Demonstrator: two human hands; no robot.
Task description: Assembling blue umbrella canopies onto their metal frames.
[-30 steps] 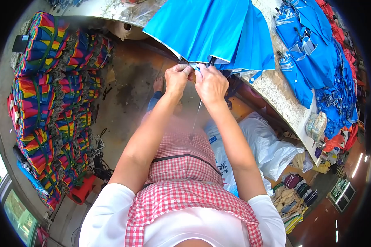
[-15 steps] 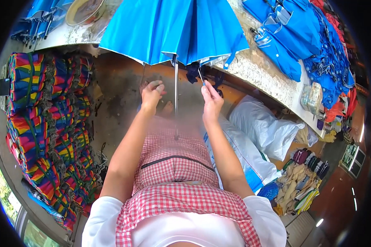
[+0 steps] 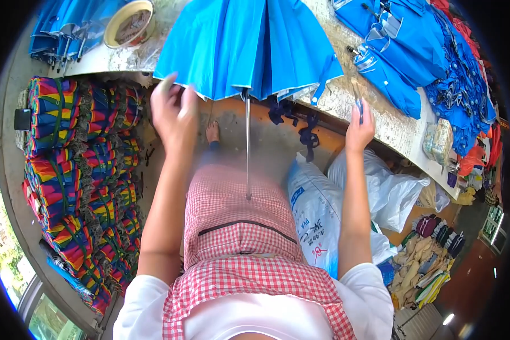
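A half-folded blue umbrella (image 3: 226,51) lies over the table edge. Its thin metal shaft (image 3: 248,147) points down toward my checked apron. My left hand (image 3: 174,122), blurred by motion, is at the canopy's left lower edge with thumb and fingers apart; whether it touches the cloth is unclear. Off to the right of the canopy, beside the table edge, my right hand (image 3: 359,129) is closed on a thin pointed metal tool (image 3: 357,101) with a bit of blue on it. The tool's exact kind is too small to make out.
More blue umbrellas (image 3: 402,56) are heaped on the table's right, others (image 3: 68,34) at far left beside a round bowl (image 3: 129,24). Rainbow-coloured bundles (image 3: 54,113) stack up on my left. White sacks (image 3: 317,209) and a cloth pile (image 3: 419,266) sit low on the right.
My hands have moved apart: the left up and left to the canopy edge, the right out to the right, away from the canopy, with the tool. The view has shifted slightly.
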